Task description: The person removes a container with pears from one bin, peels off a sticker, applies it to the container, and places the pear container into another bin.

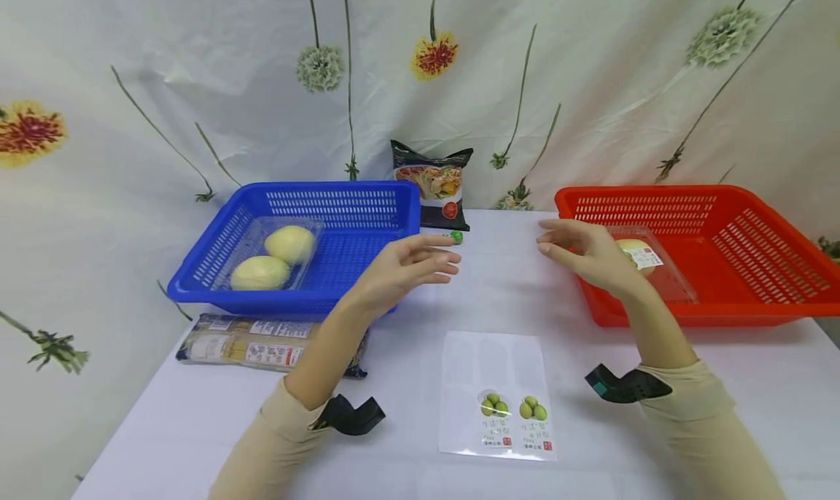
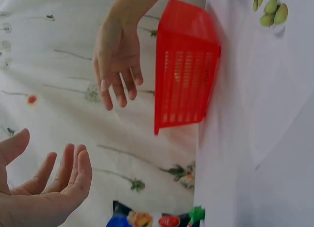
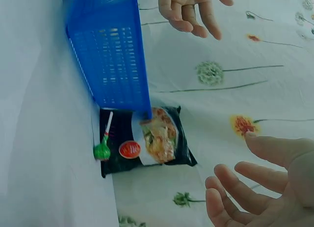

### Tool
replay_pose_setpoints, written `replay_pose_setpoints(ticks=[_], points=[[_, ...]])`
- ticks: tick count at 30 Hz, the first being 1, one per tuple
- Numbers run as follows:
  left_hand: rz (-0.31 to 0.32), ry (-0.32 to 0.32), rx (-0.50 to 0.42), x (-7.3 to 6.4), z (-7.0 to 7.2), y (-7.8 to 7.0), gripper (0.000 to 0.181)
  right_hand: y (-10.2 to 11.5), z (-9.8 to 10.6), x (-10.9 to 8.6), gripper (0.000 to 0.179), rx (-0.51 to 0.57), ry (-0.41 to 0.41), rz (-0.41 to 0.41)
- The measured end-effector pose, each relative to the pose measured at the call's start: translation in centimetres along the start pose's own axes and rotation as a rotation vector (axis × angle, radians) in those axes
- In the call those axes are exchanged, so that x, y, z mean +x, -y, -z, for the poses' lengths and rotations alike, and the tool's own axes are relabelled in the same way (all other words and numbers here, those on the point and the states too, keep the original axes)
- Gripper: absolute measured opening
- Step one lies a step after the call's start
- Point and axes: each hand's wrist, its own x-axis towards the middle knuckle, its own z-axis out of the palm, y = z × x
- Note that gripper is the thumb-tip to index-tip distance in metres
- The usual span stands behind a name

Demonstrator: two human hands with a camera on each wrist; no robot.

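The red slotted plastic basket [image 1: 761,312] stands near and below my right hand [image 1: 590,256]; I judge it stiff, light, best held by its rim. The clear plastic tray [image 1: 676,285] inside, bearing 1 pale yellow melon [image 1: 628,245], would likely flex: support underneath. My left hand [image 1: 407,267] is near the blue slotted plastic basket [image 1: 223,297]; all fingers hang loosely parted, gripping nothing.

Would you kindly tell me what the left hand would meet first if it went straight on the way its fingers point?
Most likely the right hand, which faces the left hand across a gap, though depth is unclear, so it could pass by instead.
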Motion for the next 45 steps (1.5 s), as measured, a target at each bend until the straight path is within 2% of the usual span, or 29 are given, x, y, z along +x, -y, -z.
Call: replay_pose_setpoints(ticks=[7,12,14,17,24,27,30,34,40,45], points=[[-0.049,-0.151,0.039,-4.0,5.6,-0.8,0.049,1.1,-3.9,3.5,0.044,0.079,0.112,0.032],[-0.077,-0.265,0.148,-6.4,9.1,-0.9,0.054,2.4,-6.5,5.4,0.049,0.180,0.147,-0.013],[-0.077,-0.324,0.201,-7.3,10.3,-1.0,0.055,2.9,-7.4,6.2,0.050,0.223,0.161,-0.004],[-0.049,-0.412,0.272,-8.3,11.8,-1.1,0.056,3.6,-8.8,7.2,0.050,0.299,0.186,0.008],[0.031,-0.555,0.225,-10.0,15.6,-1.1,0.065,5.0,-11.8,9.6,0.051,0.437,0.242,-0.009],[0.100,-0.608,0.311,-10.4,17.0,-1.1,0.069,5.7,-13.2,10.8,0.051,0.495,0.264,-0.024],[0.176,-0.615,0.440,-10.6,18.1,-0.9,0.074,6.6,-14.7,11.8,0.052,0.520,0.289,-0.039],[0.242,-0.599,0.547,-10.5,19.1,-0.6,0.080,7.8,-16.7,12.9,0.054,0.533,0.330,-0.083],[0.326,-0.543,0.698,-10.3,20.5,-0.4,0.082,9.3,-19.1,14.2,0.060,0.559,0.401,-0.212],[0.397,-0.496,0.868,-9.8,21.2,-0.2,0.083,9.9,-20.9,14.8,0.066,0.552,0.441,-0.302]])
